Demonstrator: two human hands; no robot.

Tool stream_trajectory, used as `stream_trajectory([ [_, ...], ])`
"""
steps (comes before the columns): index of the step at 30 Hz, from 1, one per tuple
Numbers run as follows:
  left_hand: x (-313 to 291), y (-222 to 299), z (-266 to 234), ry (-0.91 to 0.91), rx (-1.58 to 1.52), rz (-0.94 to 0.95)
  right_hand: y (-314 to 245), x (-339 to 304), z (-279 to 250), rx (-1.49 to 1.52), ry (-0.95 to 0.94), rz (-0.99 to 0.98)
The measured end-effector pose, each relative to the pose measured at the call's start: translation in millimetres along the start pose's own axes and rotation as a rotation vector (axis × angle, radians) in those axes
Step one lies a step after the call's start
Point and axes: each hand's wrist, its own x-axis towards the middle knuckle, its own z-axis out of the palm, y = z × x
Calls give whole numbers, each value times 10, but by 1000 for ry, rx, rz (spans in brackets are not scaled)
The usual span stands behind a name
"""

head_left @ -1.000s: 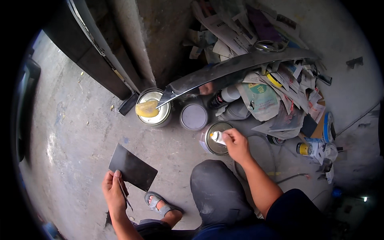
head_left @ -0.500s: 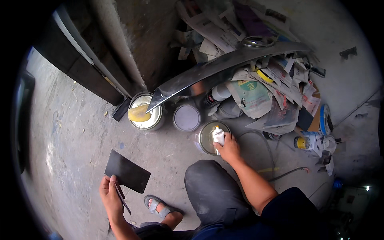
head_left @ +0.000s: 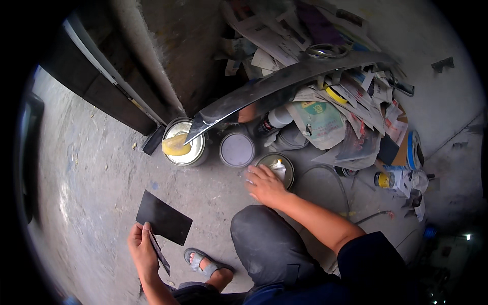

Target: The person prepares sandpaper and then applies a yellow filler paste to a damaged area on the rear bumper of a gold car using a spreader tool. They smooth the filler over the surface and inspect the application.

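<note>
My left hand [head_left: 143, 249] pinches a black flat rectangular sheet [head_left: 165, 217] by its lower left corner. A second thin flat piece [head_left: 160, 254] sticks out below the fingers of that hand. My right hand [head_left: 267, 185] is open, its fingers stretched over the left side of a round metal can [head_left: 291, 172]. On the can's top lies a white squeeze tube [head_left: 278, 168] with a yellow tip, just beyond that hand and partly hidden by it. Whether the fingers touch the can, I cannot tell.
A long dark curved panel [head_left: 284, 81] spans from a paint can [head_left: 201, 152] with a yellow pad [head_left: 176, 145] to a heap of newspapers [head_left: 325, 127]. Between stands a grey-topped can [head_left: 237, 150]. A hose [head_left: 341, 188] curves across the floor at right.
My right hand has let go of the white tube, leaving it on the can's top, and moved left with its fingers spread. My left hand has barely moved.
</note>
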Motion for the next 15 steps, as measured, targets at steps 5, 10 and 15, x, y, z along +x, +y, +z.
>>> stream_trajectory([
  [5,-45,78,6,5,73,59,24,254,317,-228,-447,48],
  [10,-90,111,17,31,80,90,86,61,423,-201,-306,112],
  [15,-157,191,33,16,63,101,79,123,453,-310,-408,120],
])
